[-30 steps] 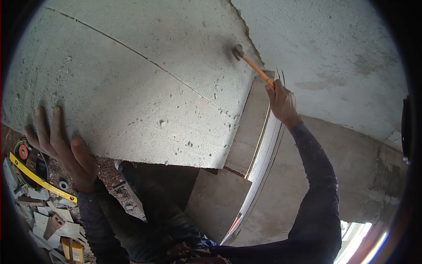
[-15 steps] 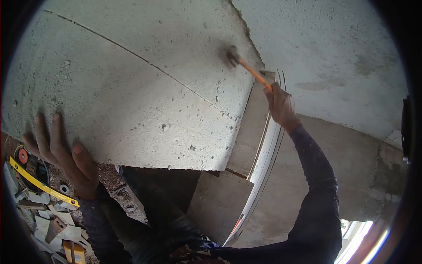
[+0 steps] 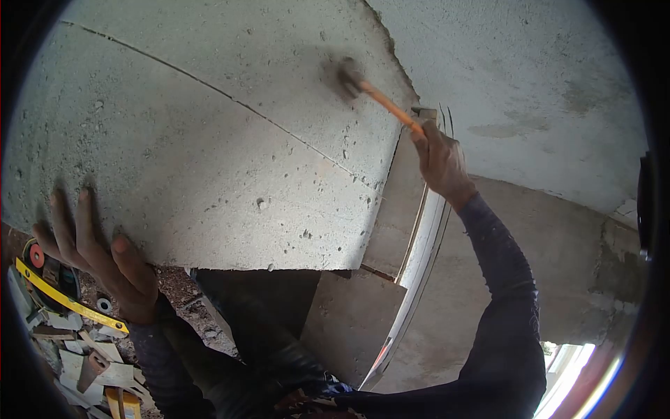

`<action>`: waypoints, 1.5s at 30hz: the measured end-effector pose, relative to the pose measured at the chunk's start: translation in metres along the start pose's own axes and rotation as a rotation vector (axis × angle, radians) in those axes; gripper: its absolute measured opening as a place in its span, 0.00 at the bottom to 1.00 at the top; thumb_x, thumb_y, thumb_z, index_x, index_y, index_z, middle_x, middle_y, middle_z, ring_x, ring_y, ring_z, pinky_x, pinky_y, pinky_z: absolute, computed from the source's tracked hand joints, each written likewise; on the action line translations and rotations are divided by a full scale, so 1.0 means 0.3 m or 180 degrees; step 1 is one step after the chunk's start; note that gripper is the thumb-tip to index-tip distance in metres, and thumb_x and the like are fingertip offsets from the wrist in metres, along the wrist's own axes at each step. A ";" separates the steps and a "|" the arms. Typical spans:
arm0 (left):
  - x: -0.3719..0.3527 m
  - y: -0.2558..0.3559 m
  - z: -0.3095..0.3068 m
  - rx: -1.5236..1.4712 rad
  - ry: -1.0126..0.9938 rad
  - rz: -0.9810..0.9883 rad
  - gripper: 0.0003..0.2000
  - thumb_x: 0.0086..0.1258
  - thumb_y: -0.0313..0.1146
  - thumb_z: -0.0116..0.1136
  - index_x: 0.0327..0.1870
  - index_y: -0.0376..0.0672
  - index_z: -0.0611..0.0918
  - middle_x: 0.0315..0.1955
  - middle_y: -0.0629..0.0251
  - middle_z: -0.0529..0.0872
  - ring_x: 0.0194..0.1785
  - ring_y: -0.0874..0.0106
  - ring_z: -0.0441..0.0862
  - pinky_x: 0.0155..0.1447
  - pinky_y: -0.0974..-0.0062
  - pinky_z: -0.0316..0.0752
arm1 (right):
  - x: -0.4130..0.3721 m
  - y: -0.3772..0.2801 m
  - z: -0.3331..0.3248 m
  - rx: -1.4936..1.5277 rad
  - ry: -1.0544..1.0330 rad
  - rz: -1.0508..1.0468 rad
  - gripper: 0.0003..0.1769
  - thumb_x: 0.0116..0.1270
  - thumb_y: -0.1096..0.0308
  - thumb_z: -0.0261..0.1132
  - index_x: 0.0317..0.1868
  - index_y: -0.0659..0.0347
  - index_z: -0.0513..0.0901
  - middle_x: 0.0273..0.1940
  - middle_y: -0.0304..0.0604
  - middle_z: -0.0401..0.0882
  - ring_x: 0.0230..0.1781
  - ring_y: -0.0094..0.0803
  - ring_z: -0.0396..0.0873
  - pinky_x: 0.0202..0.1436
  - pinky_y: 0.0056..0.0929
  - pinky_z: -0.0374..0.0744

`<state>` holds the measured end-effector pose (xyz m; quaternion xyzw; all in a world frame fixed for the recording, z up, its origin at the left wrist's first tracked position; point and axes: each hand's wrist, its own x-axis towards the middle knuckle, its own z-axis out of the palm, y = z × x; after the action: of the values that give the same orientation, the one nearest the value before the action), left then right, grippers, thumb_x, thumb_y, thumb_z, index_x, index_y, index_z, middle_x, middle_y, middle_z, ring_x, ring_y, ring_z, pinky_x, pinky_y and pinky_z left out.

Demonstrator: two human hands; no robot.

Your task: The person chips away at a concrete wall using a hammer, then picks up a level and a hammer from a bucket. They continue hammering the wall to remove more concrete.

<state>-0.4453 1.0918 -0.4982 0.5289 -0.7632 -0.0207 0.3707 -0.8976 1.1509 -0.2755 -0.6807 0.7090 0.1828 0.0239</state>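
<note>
My right hand (image 3: 444, 165) is closed round the orange handle of a hammer (image 3: 388, 102). The hammer's dark head, blurred by motion, is over the upper right part of a large grey concrete slab (image 3: 209, 174). Whether the head touches the surface, I cannot tell. At the lower left, my left hand (image 3: 105, 255) rests with spread fingers on the slab's edge. A thin dark line runs diagonally across the slab, and its surface is pitted with small holes.
A yellow level (image 3: 66, 297) lies at the lower left near a small white ring (image 3: 104, 305), a handsaw (image 3: 93, 369) and broken pieces. A curved white strip (image 3: 417, 269) runs beside the slab. A rough wall (image 3: 516, 91) stands at the right.
The hammer head has moved up and left over the slab, and my right hand has shifted slightly the same way. My left hand has stayed on the slab's edge.
</note>
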 end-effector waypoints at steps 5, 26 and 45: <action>0.008 0.001 -0.004 -0.0013 -0.0055 0.0066 0.31 0.83 0.56 0.22 0.72 0.45 0.70 0.73 0.51 0.65 0.80 0.55 0.50 0.81 0.45 0.36 | 0.160 -0.167 -0.011 0.0615 0.0952 -0.2377 0.25 0.82 0.45 0.45 0.34 0.56 0.71 0.19 0.33 0.65 0.10 0.26 0.64 0.11 0.29 0.70; -0.007 0.002 -0.007 0.0128 -0.0094 -0.0227 0.33 0.82 0.58 0.19 0.71 0.46 0.71 0.73 0.52 0.66 0.80 0.57 0.51 0.81 0.46 0.35 | -0.057 0.309 0.085 -0.1308 -0.0285 0.0804 0.22 0.82 0.53 0.49 0.35 0.63 0.72 0.17 0.47 0.77 0.13 0.44 0.76 0.16 0.41 0.75; -0.006 0.016 -0.002 0.0078 -0.0103 -0.0097 0.32 0.82 0.57 0.19 0.71 0.46 0.70 0.73 0.51 0.66 0.80 0.57 0.52 0.81 0.45 0.35 | 0.037 -0.153 -0.039 0.0143 -0.0432 0.0028 0.20 0.81 0.53 0.52 0.34 0.58 0.69 0.17 0.37 0.67 0.13 0.27 0.70 0.16 0.32 0.72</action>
<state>-0.4485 1.0957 -0.4967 0.5446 -0.7611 -0.0256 0.3515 -0.8511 1.1366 -0.2781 -0.6629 0.7126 0.2127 0.0864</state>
